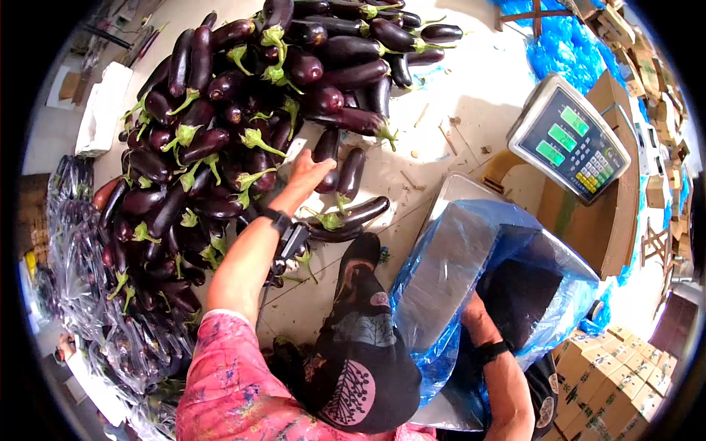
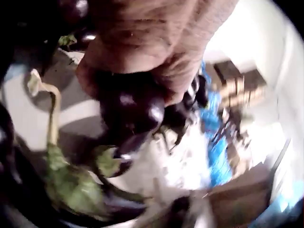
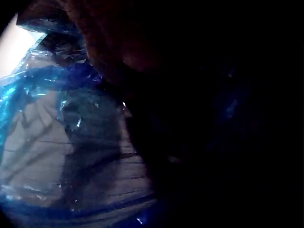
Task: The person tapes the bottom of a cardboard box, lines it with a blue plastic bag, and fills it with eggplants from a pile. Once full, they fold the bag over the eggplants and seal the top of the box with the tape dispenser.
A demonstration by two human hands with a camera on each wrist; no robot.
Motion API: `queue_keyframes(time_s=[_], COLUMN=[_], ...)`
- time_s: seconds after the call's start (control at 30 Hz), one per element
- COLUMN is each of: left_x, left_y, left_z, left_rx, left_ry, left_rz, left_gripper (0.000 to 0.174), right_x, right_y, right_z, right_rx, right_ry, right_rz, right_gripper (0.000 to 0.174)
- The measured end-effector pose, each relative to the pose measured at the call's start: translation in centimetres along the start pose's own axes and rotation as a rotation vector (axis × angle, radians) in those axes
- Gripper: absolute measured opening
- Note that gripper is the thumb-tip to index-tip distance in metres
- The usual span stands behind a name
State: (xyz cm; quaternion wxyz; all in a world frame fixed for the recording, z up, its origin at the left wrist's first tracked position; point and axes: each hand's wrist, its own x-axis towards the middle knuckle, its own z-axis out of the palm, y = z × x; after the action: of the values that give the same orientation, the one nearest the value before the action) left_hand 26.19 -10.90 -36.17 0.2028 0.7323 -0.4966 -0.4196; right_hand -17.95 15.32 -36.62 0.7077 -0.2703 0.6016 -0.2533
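My left hand is at the right edge of a large eggplant pile. In the left wrist view its fingers and thumb curl round a dark eggplant, whose rounded end faces the camera. Two more eggplants lie just right of and below that hand. My right hand reaches into a box lined with a blue plastic bag; its fingers are hidden there. The right wrist view is mostly dark, with the translucent liner at the left.
A digital scale stands at the upper right beside an open cardboard box. Stacked cartons fill the lower right. Plastic-wrapped eggplants lie at the left, near a white foam box. A shoe rests on the floor between pile and lined box.
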Motion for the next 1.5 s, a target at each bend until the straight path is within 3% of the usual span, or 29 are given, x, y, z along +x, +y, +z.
queue_keyframes(time_s=[0.07, 0.13, 0.17, 0.2, 0.27, 0.3, 0.37, 0.4, 0.43, 0.47, 0.6, 0.67, 0.7, 0.73, 0.8, 0.83, 0.87, 0.93, 0.97, 1.0, 1.07, 1.13, 1.23, 1.27, 1.33, 1.4, 1.47, 1.5], left_x=[-5.7, -8.8, -10.7, -12.8, -16.7, -18.3, -20.3, -20.9, -21.7, -22.0, -18.4, -18.7, -19.2, -19.7, -20.5, -20.8, -20.4, -18.9, -18.6, -18.4, -15.7, -12.5, -9.4, -9.9, -10.9, -11.2, -13.1, -12.2], left_y=[3.4, 2.0, 1.0, 0.7, 1.1, 2.6, 5.4, 6.6, 8.8, 10.6, 16.6, 23.4, 25.7, 27.6, 29.5, 30.1, 30.1, 28.8, 28.0, 26.7, 22.8, 17.1, 7.1, 5.8, 2.7, -0.1, 1.3, -0.2], left_z=[-1.7, -3.6, -4.6, -5.3, -6.4, -7.1, -8.6, -9.5, -10.1, -10.1, -8.1, -7.5, -6.2, -4.6, -1.7, -0.7, 0.1, 0.9, 0.2, -0.8, -2.3, -3.4, -3.0, -2.3, -0.1, 2.6, 3.6, 4.6], left_rx=[-0.609, -0.977, -1.063, -1.148, -1.171, -1.137, -1.034, -0.957, -0.873, -0.793, -0.563, -0.113, -0.073, -0.032, -0.008, 0.042, 0.044, 0.023, -0.075, -0.287, -0.453, -0.479, -0.179, 0.016, 0.220, 0.462, 0.644, 0.668], left_ry=[-0.173, -0.389, -0.447, -0.508, -0.545, -0.606, -0.676, -0.682, -0.630, -0.589, -0.904, -0.977, -0.996, -1.005, -0.928, -0.873, -0.773, -0.582, -0.622, -0.694, -0.609, -0.489, -0.306, -0.301, -0.301, -0.155, -0.117, -0.021], left_rz=[-0.248, -0.457, -0.460, -0.463, -0.387, -0.266, -0.071, -0.071, 0.006, 0.081, 0.621, 0.879, 1.062, 1.244, 1.471, 1.469, 1.515, 1.418, 1.174, 0.788, 0.548, 0.431, 0.353, 0.238, 0.388, 0.656, 0.591, 0.714], left_gripper=[0.050, 0.045, 0.047, 0.049, 0.060, 0.068, 0.093, 0.098, 0.098, 0.098, 0.089, 0.082, 0.080, 0.078, 0.074, 0.071, 0.072, 0.069, 0.062, 0.051, 0.040, 0.044, 0.041, 0.039, 0.046, 0.058, 0.067, 0.067], right_x=[0.2, -0.1, 1.0, 0.6, -0.8, -1.1, -3.5, -4.7, -5.7, -7.5, -13.8, -16.0, -17.5, -18.9, -21.5, -22.1, -22.5, -22.6, -22.0, -21.8, -20.1, -17.2, -11.9, -10.2, -7.2, -4.8, -2.3, -1.0], right_y=[0.4, -1.8, -0.9, -2.9, -6.3, -6.3, -13.1, -16.3, -17.1, -19.4, -28.1, -29.7, -30.1, -30.5, -31.4, -31.0, -30.8, -28.8, -26.9, -25.8, -23.0, -20.5, -15.6, -14.1, -10.5, -7.8, -3.6, -0.8], right_z=[-0.5, 0.4, -0.8, 0.4, 1.6, 0.6, 2.0, 3.0, 2.4, 2.2, 3.4, 4.1, 5.0, 5.9, 7.0, 8.5, 8.8, 8.6, 7.9, 7.9, 7.3, 6.3, 4.3, 3.9, 3.4, 2.7, 0.1, -1.9], right_rx=[-0.085, -0.059, -0.222, -0.116, -0.258, -0.414, -1.060, -1.013, -0.694, -0.512, -0.265, -0.088, -0.098, -0.110, -0.138, -0.034, -0.110, -0.152, -0.116, -0.064, -0.019, 0.083, 0.042, -0.025, -0.034, 0.029, -0.188, -0.353], right_ry=[0.028, 0.056, -0.013, -0.034, -0.049, -0.043, -0.046, -0.051, -0.002, -0.014, 0.036, -0.027, -0.055, -0.087, -0.221, -0.105, 0.014, 0.154, 0.161, 0.223, 0.315, 0.392, 0.472, 0.503, 0.427, 0.401, 0.396, 0.376], right_rz=[-0.018, -0.006, -0.085, -0.087, -0.141, -0.213, -0.116, 0.148, 0.173, 0.122, -0.022, -0.139, -0.167, -0.196, -0.022, -0.009, 0.002, -0.039, -0.067, -0.090, -0.061, 0.044, 0.014, -0.001, -0.063, 0.057, 0.047, 0.003], right_gripper=[0.045, 0.045, 0.044, 0.040, 0.035, 0.031, 0.031, 0.034, 0.042, 0.050, 0.061, 0.065, 0.066, 0.068, 0.071, 0.067, 0.067, 0.067, 0.067, 0.066, 0.065, 0.063, 0.070, 0.076, 0.081, 0.077, 0.065, 0.062])
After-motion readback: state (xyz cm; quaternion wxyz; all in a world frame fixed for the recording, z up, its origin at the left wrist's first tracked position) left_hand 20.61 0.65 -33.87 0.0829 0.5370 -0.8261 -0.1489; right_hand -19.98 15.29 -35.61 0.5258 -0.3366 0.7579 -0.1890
